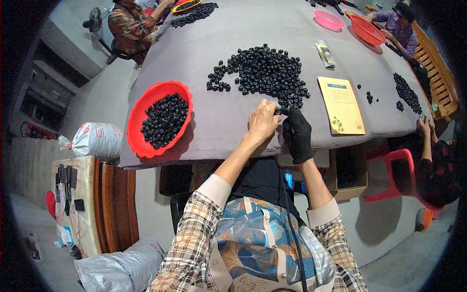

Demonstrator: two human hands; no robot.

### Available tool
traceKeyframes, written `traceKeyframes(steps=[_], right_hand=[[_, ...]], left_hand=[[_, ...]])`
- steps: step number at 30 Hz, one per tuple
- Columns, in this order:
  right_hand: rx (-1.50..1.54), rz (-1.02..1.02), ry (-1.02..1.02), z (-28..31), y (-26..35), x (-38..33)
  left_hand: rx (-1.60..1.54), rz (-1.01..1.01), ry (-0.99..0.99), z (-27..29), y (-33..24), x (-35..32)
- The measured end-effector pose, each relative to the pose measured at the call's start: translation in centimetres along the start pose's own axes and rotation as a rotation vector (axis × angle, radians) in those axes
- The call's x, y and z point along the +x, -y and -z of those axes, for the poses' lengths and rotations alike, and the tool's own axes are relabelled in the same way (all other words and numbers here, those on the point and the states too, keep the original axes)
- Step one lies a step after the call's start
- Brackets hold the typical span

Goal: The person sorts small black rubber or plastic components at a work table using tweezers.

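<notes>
A pile of small black round pieces (267, 68), some showing a hole in the middle, is spread on the grey-covered table. At its near edge my bare left hand (263, 119) has its fingers bent in a pinch. My right hand (297, 135), in a black glove, meets it with its fingers closed. A small dark bit shows between the fingertips of both hands, too small and too covered to name. To the left stands a red scalloped basin (135, 127) holding more black pieces (164, 120).
A yellow booklet (348, 109) and a small packet (325, 54) lie right of the pile. Other people (134, 29) sit round the table with baskets (366, 30) and piles (407, 93). A cardboard box (360, 192) and red chair (403, 165) stand below the right edge.
</notes>
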State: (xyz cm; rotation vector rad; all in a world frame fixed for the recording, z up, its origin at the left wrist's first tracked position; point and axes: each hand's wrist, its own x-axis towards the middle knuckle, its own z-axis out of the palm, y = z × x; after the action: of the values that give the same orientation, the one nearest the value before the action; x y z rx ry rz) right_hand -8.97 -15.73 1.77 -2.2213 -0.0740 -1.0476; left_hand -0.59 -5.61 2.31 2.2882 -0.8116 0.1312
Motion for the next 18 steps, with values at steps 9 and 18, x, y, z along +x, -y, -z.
traceKeyframes(steps=[9, 18], right_hand=[[0.011, -0.063, 0.036, -0.5, -0.2, -0.3], [0.52, -0.696, 0.046, -1.3, 2.1, 0.7]], left_hand=[[-0.568, 0.081, 0.159, 1.5, 1.7, -0.3], [-1.252, 0.269, 0.272, 3.0, 1.5, -3.0]])
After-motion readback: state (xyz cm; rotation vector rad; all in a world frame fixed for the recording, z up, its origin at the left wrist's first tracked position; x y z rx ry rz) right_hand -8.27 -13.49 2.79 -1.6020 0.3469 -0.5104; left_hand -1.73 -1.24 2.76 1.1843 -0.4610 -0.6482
